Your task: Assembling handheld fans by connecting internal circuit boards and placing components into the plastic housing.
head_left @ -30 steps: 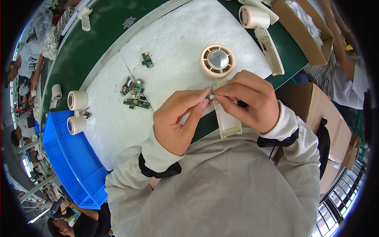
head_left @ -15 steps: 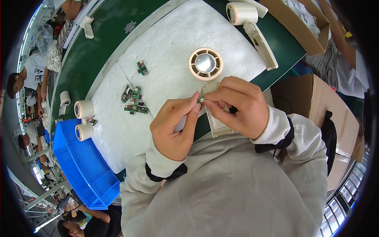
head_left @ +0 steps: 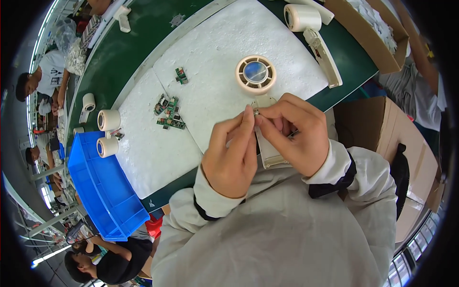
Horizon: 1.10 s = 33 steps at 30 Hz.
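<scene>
My left hand (head_left: 229,155) and my right hand (head_left: 299,131) meet at their fingertips, thumbs and forefingers pinched together. Between them sits a small circuit board (head_left: 256,113), mostly hidden by the fingers. Right under the hands lies the opened cream handle (head_left: 273,155) of a handheld fan, its hollow side up. The round fan head (head_left: 256,74), with a shiny disc at its centre, rests just beyond on the white foam sheet (head_left: 205,62). To the left on the foam lie several green circuit boards (head_left: 170,115) in a pile and a single circuit board (head_left: 181,75) apart.
A blue divided bin (head_left: 107,191) stands at the left, with cream fan heads (head_left: 109,119) beside its far end. At the far right are another fan (head_left: 303,18), its handle (head_left: 325,60) and a carton (head_left: 370,33) of white pieces. Co-workers sit to the left.
Both hands have shifted slightly right and away from me, bringing the circuit board close to the handle's top end. The board is now more covered by the fingers. The whole view has shifted a little.
</scene>
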Each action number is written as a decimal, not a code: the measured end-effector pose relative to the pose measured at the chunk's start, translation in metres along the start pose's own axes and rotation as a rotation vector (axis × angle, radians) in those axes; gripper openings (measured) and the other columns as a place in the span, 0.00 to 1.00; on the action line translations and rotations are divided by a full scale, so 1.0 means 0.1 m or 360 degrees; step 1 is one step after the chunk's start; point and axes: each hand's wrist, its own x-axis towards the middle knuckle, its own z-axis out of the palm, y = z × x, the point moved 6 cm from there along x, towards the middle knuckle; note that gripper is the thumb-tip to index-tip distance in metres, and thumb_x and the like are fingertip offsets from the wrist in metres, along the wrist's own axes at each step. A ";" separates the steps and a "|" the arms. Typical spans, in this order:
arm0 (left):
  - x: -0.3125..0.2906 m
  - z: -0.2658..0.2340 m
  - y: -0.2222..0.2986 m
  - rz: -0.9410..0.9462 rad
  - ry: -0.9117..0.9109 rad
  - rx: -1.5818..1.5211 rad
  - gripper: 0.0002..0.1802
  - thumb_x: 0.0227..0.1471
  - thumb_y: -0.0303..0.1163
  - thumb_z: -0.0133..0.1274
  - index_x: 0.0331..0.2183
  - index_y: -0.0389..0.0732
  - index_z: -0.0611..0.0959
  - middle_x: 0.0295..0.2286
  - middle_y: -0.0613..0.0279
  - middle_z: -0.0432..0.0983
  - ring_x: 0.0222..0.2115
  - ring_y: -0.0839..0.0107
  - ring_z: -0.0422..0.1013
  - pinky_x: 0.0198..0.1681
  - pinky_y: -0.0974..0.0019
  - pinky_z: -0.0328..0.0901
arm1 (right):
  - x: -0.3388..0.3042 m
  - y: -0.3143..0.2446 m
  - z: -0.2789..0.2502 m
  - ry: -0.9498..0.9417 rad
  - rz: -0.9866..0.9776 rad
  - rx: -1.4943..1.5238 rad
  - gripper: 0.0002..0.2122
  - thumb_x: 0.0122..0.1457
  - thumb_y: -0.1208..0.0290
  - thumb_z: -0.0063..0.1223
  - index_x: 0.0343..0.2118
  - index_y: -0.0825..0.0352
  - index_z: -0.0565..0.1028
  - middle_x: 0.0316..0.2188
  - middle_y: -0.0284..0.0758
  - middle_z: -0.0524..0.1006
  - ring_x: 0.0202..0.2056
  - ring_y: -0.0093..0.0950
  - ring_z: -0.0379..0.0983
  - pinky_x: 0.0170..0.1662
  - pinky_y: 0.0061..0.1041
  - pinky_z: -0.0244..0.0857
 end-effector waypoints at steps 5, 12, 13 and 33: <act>0.05 0.05 -0.46 -0.0811 -0.0244 -0.1681 0.17 0.59 0.18 0.55 0.51 0.28 0.79 0.42 0.55 0.78 0.41 0.64 0.79 0.46 0.65 0.76 | 0.08 -0.07 -0.02 -0.0168 -0.0111 -0.0057 0.07 0.54 0.82 0.63 0.37 0.71 0.82 0.23 0.29 0.71 0.21 0.17 0.63 0.25 0.18 0.57; 0.12 0.04 -0.66 -0.1082 -0.0556 -0.1949 0.16 0.60 0.21 0.55 0.50 0.28 0.80 0.40 0.56 0.80 0.43 0.66 0.78 0.49 0.63 0.75 | 0.22 -0.08 0.00 -0.0315 -0.0023 -0.0144 0.07 0.55 0.82 0.63 0.37 0.71 0.82 0.24 0.30 0.72 0.23 0.16 0.64 0.26 0.17 0.57; 0.15 0.03 -0.66 -0.1065 -0.0586 -0.1972 0.15 0.60 0.22 0.55 0.49 0.29 0.80 0.39 0.55 0.81 0.42 0.67 0.78 0.49 0.64 0.75 | 0.25 -0.10 0.00 -0.0314 -0.0043 -0.0169 0.07 0.55 0.82 0.63 0.37 0.71 0.82 0.24 0.30 0.73 0.23 0.16 0.65 0.26 0.17 0.57; -0.02 -1.05 -1.18 -0.0116 -0.0338 0.0058 0.22 0.45 0.25 0.66 0.44 0.38 0.81 0.46 0.54 0.71 0.42 0.56 0.73 0.43 0.59 0.71 | 3.01 0.81 -0.66 0.0000 0.0401 0.0055 0.15 0.70 0.66 0.44 0.52 0.69 0.75 0.44 0.34 0.80 0.42 0.24 0.77 0.46 0.21 0.70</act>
